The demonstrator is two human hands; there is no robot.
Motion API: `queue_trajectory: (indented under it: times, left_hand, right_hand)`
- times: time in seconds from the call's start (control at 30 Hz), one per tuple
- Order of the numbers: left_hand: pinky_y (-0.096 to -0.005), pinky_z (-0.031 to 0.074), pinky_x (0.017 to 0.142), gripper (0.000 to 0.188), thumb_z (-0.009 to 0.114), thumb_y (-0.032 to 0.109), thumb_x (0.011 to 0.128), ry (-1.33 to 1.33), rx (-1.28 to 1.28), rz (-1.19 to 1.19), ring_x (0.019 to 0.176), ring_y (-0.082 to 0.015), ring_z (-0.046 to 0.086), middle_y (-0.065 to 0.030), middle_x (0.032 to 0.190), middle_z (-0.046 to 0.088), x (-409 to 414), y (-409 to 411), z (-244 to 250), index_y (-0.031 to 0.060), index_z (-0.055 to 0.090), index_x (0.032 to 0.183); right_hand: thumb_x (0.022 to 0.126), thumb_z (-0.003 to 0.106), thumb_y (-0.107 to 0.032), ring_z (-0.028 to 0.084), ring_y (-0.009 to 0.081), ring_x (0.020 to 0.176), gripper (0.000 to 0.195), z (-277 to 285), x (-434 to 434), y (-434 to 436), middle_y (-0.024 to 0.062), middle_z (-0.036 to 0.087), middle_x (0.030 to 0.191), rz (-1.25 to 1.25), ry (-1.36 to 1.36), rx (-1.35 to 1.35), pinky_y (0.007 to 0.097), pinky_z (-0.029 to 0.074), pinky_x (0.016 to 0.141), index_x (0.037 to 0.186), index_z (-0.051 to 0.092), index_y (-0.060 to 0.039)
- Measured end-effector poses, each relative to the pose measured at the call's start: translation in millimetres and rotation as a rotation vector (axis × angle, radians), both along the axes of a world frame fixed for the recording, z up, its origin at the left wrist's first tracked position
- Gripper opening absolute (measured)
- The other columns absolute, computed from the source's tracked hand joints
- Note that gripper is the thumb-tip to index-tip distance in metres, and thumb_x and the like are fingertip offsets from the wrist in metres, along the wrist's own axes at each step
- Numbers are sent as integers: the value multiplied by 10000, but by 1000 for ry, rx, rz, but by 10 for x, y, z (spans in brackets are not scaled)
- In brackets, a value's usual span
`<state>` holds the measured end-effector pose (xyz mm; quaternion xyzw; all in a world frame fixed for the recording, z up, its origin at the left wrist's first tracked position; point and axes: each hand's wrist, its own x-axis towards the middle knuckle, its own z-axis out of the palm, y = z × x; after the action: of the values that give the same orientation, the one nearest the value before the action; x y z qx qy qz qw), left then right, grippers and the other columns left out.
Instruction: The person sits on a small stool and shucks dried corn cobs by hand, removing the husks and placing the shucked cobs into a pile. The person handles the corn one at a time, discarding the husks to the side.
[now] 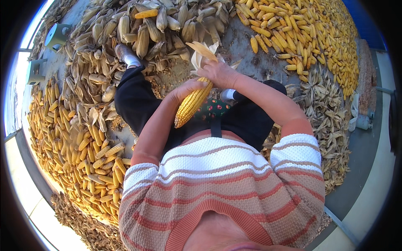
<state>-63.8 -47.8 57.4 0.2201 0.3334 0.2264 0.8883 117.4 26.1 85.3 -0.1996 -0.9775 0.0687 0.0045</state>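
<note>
An ear of yellow corn [192, 105] slants across my lap, its bare tip pointing down and left towards my body. My left hand [187, 89] is wrapped around the upper part of its kernels, with the thumb lying on top. At the butt end, my right hand [219, 73] grips the pale, dry husk [201, 54], which is peeled back and flares out beyond the fingers. The kernels below the hands are fully bare. The fingertips of my right hand are partly hidden by the husk.
Unhusked ears [143, 40] are heaped ahead and to the left, one bare cob [146, 14] on top. Husked cobs lie in large piles at left [91, 169] and far right [295, 34]. Loose husks [328, 125] are heaped at right. Green plastic stools [58, 36] stand far left.
</note>
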Motion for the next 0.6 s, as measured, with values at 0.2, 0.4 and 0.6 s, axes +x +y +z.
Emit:
queue_trajectory:
  times: [0.2, 0.4, 0.6]
  left_hand:
    - [-330, 530, 487, 509, 652, 354, 760, 96, 75, 82, 617, -227, 618, -125, 835, 593, 67, 7, -112, 18, 510, 1116]
    - [-333, 538, 472, 461, 644, 317, 780, 97, 111, 172, 585, -235, 624, -139, 825, 598, 64, 23, -111, 20, 525, 1112]
    - [-326, 530, 495, 488, 631, 295, 799, 120, 149, 279, 596, -223, 620, -130, 823, 599, 66, -4, -47, 18, 503, 1180]
  right_hand:
    - [771, 558, -196, 652, 272, 803, 119, -132, -23, 43, 79, 644, 821, -118, -84, -122, 408, 509, 653, 828, 596, -99]
    - [767, 562, -211, 661, 267, 779, 123, -171, -98, 97, 84, 656, 790, -165, -192, -96, 406, 511, 647, 820, 607, -109]
    - [777, 554, -226, 662, 277, 801, 146, -146, -141, 138, 94, 665, 822, -216, -222, -90, 419, 512, 673, 850, 617, -116]
